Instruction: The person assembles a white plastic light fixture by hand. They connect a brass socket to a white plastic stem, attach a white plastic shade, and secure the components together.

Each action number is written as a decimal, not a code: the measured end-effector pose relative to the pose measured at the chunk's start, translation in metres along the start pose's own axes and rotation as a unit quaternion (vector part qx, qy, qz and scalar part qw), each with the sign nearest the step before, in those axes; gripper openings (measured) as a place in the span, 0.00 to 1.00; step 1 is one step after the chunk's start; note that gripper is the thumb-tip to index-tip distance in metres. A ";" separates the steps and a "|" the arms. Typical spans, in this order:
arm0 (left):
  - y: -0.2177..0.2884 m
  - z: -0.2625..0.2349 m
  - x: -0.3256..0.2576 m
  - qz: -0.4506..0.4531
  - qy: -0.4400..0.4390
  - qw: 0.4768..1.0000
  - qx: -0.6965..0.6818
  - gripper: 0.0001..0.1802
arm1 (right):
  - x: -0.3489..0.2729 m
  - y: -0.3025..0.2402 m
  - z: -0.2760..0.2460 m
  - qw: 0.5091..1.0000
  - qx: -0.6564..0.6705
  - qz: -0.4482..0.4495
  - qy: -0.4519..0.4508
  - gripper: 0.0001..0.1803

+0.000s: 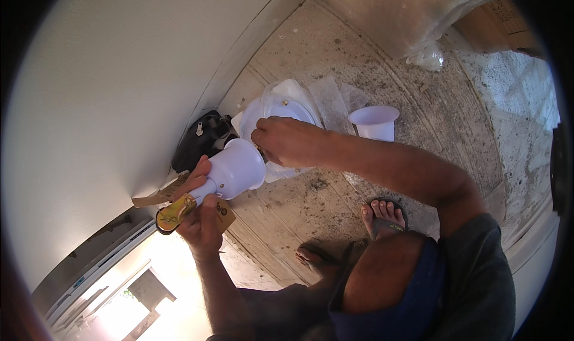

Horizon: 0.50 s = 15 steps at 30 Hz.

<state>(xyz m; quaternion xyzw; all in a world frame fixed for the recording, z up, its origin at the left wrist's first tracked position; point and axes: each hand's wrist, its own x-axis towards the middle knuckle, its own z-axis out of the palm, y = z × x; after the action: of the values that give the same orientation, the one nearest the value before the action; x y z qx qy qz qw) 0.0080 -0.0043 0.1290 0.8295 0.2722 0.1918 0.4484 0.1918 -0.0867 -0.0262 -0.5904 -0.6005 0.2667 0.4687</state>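
Since our left hand (202, 230) grips the white cup (235, 172) neck-side | mouth faces our right hand (287, 141) | grip there? can't tell

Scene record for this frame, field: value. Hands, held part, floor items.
Left hand: grips the narrow neck of a white bell-shaped shade
Right hand: at the shade's open mouth; anything pinched is hidden
Neck end: gold-coloured metal plate
Loose part: white cup-shaped shade, mouth up, on the stained floor
Beyond right hand: round white part, partly in clear plastic
By wall: black bag
Upper right: cardboard box, partly behind plastic sheeting
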 end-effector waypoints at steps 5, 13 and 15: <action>-0.002 -0.002 0.002 -0.003 0.004 1.000 -0.006 0.19 | 0.008 0.002 -0.009 0.996 0.050 0.045 -0.060 0.11; 0.000 0.000 -0.001 0.011 0.006 1.000 -0.004 0.18 | 0.004 -0.006 -0.007 0.996 0.059 0.062 -0.036 0.08; -0.002 0.000 0.000 0.011 0.003 1.000 -0.004 0.18 | 0.002 -0.001 -0.009 0.994 0.083 0.056 -0.036 0.07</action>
<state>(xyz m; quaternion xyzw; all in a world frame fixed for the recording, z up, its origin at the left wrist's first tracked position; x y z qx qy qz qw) 0.0075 -0.0037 0.1274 0.8302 0.2638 0.2005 0.4483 0.2000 -0.0870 -0.0212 -0.5720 -0.5592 0.3623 0.4784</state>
